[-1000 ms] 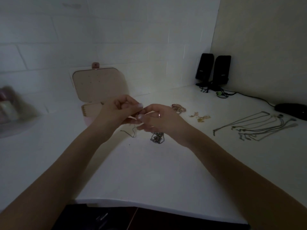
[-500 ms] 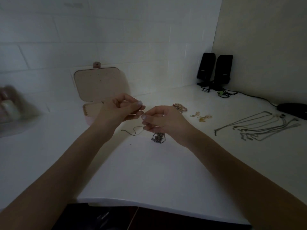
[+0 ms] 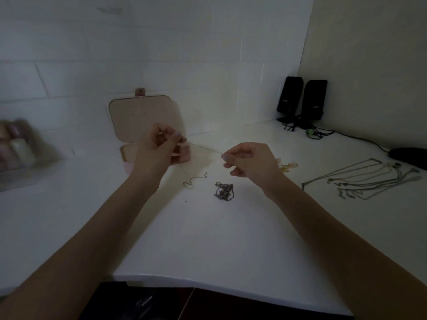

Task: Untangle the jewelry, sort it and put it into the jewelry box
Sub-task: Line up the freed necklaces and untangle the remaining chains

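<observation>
Your hands have drawn apart since before, left hand (image 3: 159,150) and right hand (image 3: 248,159) each pinching an end of a thin chain (image 3: 203,149). Its tail lies on the white table (image 3: 208,239) beside a tangled clump (image 3: 224,191), in a dim tiled corner.

Both hands, left (image 3: 159,153) and right (image 3: 248,161), pinch a thin chain (image 3: 203,149) stretched above the desk (image 3: 208,239), tangled clump (image 3: 224,191) below.

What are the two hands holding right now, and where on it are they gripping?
A thin chain, pinched between thumb and fingertip of the left hand and the right hand. It stretches between them, its loose end trailing on the countertop.
</observation>
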Tool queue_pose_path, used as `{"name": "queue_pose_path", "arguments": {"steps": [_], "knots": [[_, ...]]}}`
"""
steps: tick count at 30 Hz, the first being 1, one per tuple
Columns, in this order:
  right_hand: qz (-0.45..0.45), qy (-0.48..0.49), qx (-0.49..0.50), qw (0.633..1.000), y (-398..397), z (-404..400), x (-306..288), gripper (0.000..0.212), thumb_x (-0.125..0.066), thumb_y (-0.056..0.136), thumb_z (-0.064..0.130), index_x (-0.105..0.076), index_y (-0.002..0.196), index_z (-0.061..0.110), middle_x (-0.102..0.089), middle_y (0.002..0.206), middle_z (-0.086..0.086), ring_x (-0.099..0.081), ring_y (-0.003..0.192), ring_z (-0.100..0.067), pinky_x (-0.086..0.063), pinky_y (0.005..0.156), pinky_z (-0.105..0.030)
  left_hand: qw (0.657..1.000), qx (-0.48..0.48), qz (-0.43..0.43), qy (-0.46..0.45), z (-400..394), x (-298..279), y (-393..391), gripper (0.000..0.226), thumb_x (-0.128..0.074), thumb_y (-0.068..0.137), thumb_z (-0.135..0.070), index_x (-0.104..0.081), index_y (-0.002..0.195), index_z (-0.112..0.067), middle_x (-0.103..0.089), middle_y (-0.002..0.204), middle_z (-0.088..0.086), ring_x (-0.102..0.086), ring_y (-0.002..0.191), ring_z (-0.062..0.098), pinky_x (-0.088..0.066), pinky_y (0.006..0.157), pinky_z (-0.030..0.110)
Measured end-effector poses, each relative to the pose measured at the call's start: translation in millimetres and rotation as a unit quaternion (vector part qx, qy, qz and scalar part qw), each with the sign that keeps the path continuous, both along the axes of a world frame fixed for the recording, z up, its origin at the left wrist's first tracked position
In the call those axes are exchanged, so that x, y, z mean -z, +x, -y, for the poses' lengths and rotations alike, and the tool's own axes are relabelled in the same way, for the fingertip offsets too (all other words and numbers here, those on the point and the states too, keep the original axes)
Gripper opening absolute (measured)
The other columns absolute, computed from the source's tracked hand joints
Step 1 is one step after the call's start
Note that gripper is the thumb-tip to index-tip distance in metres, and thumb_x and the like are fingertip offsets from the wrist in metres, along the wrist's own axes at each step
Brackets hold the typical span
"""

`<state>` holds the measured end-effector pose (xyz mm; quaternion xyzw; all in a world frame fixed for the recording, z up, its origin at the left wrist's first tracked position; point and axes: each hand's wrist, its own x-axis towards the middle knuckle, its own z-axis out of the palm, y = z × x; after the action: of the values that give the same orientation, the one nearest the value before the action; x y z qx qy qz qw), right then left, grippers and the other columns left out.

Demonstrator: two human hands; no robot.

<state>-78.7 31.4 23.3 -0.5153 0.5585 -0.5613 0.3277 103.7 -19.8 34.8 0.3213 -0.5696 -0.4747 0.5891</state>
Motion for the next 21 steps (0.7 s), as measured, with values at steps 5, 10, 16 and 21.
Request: {"name": "queue_pose_path", "arguments": {"steps": [5, 10, 16, 21], "knots": [[-0.067, -0.002, 0.071, 0.995, -11.0, 6.0, 5.4, 0.006, -0.071, 0.082, 0.006, -0.069, 0.076, 0.007, -0.067, 0.069, -0.012, -0.06, 0.05, -0.002, -0.051, 0.052, -0.015, 0.998, -0.059, 0.004, -0.015, 7.2, -1.4, 7.1, 0.019, -0.055, 0.093, -0.008, -0.051, 0.078, -0.02, -0.065, 0.078, 0.0, -0.056, 0.05, 0.004, -0.044, 0.05, 0.022], [-0.142, -0.004, 0.116, 0.983, -21.6, 13.3, 15.9, 0.02, -0.075, 0.077, 0.01, -0.068, 0.063, 0.022, -0.07, 0.066, -0.005, -0.069, 0.07, -0.028, -0.058, 0.072, -0.04, 0.997, -0.063, -0.02, -0.024, 9.1, -3.1, 8.9, 0.02, -0.056, 0.092, -0.007, -0.052, 0.077, -0.02, -0.067, 0.071, -0.006, -0.052, 0.05, 0.004, -0.041, 0.05, 0.018], [-0.262, 0.01, 0.075, 0.962, -14.9, 13.1, 16.7, 0.02, -0.075, 0.078, 0.009, -0.073, 0.098, 0.01, -0.069, 0.086, -0.004, -0.053, 0.064, 0.002, -0.039, 0.062, 0.0, 0.999, -0.038, -0.029, -0.024, 8.3, -3.5, 9.6, 0.019, -0.058, 0.091, -0.007, -0.054, 0.076, -0.019, -0.068, 0.071, -0.003, -0.051, 0.052, 0.005, -0.041, 0.047, 0.016], [-0.106, -0.043, -0.025, 0.993, 5.2, 3.6, -0.5, 0.039, -0.073, 0.081, 0.014, -0.063, 0.118, 0.02, -0.067, 0.1, -0.001, -0.059, 0.073, -0.006, -0.048, 0.066, -0.011, 0.997, 0.064, 0.041, 0.009, -0.1, -1.1, 1.2, 0.013, -0.059, 0.089, -0.009, -0.055, 0.078, -0.014, -0.07, 0.066, -0.003, -0.058, 0.052, 0.003, -0.046, 0.054, 0.017]]}}
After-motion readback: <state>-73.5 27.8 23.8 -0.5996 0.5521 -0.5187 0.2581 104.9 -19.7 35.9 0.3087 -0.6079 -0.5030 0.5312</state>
